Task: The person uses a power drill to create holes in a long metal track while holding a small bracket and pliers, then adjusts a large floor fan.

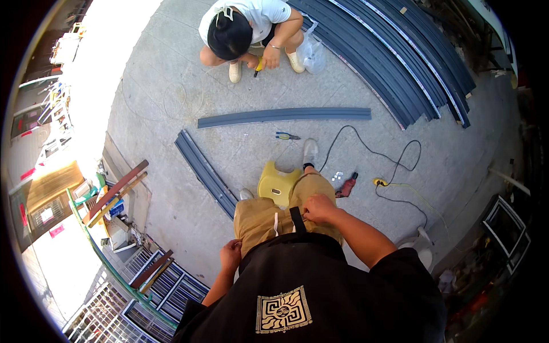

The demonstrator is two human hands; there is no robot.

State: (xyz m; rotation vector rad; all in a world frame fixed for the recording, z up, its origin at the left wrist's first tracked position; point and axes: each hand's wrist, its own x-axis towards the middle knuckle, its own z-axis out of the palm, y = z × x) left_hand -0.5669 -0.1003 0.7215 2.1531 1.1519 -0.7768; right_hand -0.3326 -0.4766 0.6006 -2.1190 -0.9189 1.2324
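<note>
Both my hands are at the sides of my tan trousers [254,220]. My left hand [231,255] is curled at the left hip, its fingertips pinching the cloth. On the right thigh my right hand [319,208] is closed, with a fold of the cloth at its fingers. A yellow plastic stool [279,183] stands between my legs. Ahead on the concrete lie pliers [287,136] with blue and yellow handles. One long grey profile [286,116] lies crosswise beyond them, and another grey profile [207,172] slants at the left. A red power tool [346,186] rests right of the stool.
A crouching person [246,34] ahead holds a yellow tool [259,66] beside a plastic bag [311,54]. Stacked grey profiles [366,51] fill the far right. A black cable [366,147] loops to a yellow socket [379,182]. Metal frames [177,291] lean at lower left.
</note>
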